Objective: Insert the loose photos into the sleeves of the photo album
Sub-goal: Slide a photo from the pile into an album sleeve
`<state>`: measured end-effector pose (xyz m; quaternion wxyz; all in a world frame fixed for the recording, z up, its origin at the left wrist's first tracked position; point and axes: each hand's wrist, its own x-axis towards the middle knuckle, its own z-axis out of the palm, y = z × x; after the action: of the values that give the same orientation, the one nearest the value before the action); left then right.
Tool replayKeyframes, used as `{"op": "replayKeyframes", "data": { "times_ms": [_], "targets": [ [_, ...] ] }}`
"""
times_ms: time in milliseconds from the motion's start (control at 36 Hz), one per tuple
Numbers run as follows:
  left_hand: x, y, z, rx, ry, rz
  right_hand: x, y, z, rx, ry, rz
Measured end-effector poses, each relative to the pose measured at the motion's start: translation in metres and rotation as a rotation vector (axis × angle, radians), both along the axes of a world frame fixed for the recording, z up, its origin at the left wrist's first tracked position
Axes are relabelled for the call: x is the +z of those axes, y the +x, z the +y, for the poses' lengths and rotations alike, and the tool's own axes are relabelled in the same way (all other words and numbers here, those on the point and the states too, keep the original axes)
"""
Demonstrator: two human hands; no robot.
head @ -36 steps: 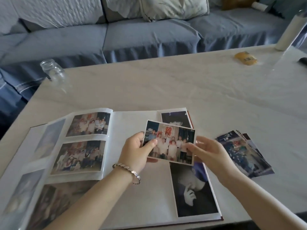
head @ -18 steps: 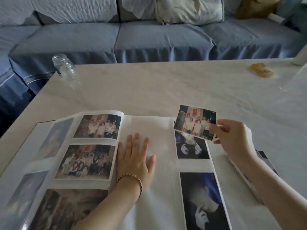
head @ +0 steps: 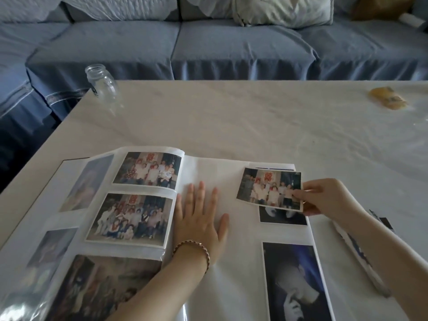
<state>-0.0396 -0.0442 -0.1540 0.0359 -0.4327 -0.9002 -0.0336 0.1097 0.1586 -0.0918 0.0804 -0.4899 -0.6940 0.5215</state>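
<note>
The open photo album [head: 215, 172] lies on the white table near the front edge. Its left page holds sleeved group photos; the right page shows two dark photos in sleeves. My left hand [head: 200, 224] presses flat, fingers straight, on the bare white middle of the right page. My right hand [head: 324, 196] pinches a loose group photo [head: 269, 188] by its right edge, held over the top right sleeve and covering most of the dark photo there. The stack of loose photos [head: 356, 253] lies right of the album, mostly hidden under my right forearm.
An empty glass jar [head: 102, 83] stands at the table's far left corner. A yellow wrapped item [head: 388, 98] lies at the far right. A blue sofa [head: 231, 42] with cushions runs behind the table.
My left hand let go of the photo and went flat on the album page. My right hand carried the photo right, then lowered it over the top right sleeve.
</note>
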Motion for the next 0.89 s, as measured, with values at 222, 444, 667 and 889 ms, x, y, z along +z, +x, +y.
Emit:
{"op": "replayKeyframes", "data": {
  "times_ms": [222, 444, 667, 889],
  "targets": [
    [0.000, 0.001, 0.002, 0.010, 0.037, 0.019, -0.005, -0.047, -0.005, 0.103, -0.029, -0.004],
    [0.000, 0.001, 0.004, 0.020, 0.064, -0.001, -0.012, -0.086, -0.024, 0.213, 0.000, -0.006],
    [-0.003, -0.001, 0.005, 0.026, 0.079, -0.004, -0.011, -0.075, -0.023, 0.043, -0.038, 0.067],
    [-0.003, -0.001, 0.005, 0.022, 0.100, -0.017, -0.005, -0.083, -0.030, 0.053, -0.040, -0.005]
  ]
}}
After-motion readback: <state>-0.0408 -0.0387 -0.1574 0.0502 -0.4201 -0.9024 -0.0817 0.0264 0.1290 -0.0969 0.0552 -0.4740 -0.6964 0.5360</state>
